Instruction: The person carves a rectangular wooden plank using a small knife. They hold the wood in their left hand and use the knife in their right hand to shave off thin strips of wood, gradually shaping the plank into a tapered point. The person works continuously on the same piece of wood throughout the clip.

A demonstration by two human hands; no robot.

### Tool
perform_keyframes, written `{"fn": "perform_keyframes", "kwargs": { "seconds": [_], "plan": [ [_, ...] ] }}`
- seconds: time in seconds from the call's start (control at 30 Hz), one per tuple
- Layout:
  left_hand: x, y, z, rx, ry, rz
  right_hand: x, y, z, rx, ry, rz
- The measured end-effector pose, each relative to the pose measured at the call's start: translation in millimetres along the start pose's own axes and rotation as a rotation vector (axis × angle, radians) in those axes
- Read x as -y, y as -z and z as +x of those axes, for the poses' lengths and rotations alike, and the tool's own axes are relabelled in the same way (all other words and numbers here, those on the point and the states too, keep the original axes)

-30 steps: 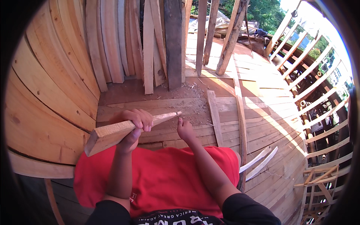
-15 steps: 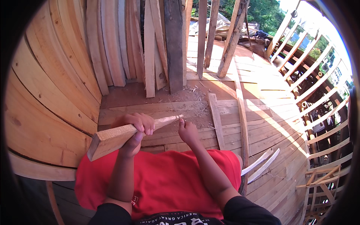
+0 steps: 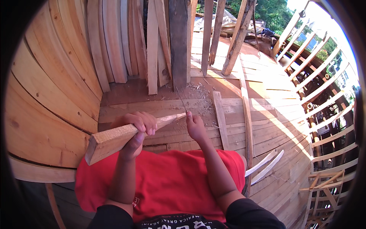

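Over plank floor (image 3: 160, 107), left hand (image 3: 135, 128) grips wooden stake (image 3: 122, 136)

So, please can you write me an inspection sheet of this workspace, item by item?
Surface: plank floor, bare wood, curved plank wall at the left.
Job's things: wooden stake, thinned to a point at its far end; thin blade at the tip.
Clutter: wood shavings beyond the tip; loose batten on the floor.
Grippers: left hand grips the stake; right hand closed by the tip, apparently on the blade's handle.
Cables: nothing seen.
Surroundings: boards leaning upright, dark post, railing, trees beyond.
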State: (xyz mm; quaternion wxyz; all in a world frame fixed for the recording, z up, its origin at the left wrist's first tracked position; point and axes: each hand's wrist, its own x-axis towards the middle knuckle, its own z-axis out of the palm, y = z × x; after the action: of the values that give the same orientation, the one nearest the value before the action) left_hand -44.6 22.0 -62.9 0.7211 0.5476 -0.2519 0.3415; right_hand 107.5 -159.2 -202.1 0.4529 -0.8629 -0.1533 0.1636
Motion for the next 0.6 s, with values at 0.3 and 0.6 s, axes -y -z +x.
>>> {"fn": "perform_keyframes", "kwargs": {
  "seconds": [0.3, 0.6],
  "plan": [
    [6.2, 18.0, -3.7, -0.205, -0.03, 0.064, 56.6, 6.6, -26.7, -0.056, 0.044, 0.056],
    [13.6, 11.0, 3.0, -0.385, -0.055, 0.089, -18.1, -23.1, 9.2, -0.147, -0.035, -0.159]
  ]
}}
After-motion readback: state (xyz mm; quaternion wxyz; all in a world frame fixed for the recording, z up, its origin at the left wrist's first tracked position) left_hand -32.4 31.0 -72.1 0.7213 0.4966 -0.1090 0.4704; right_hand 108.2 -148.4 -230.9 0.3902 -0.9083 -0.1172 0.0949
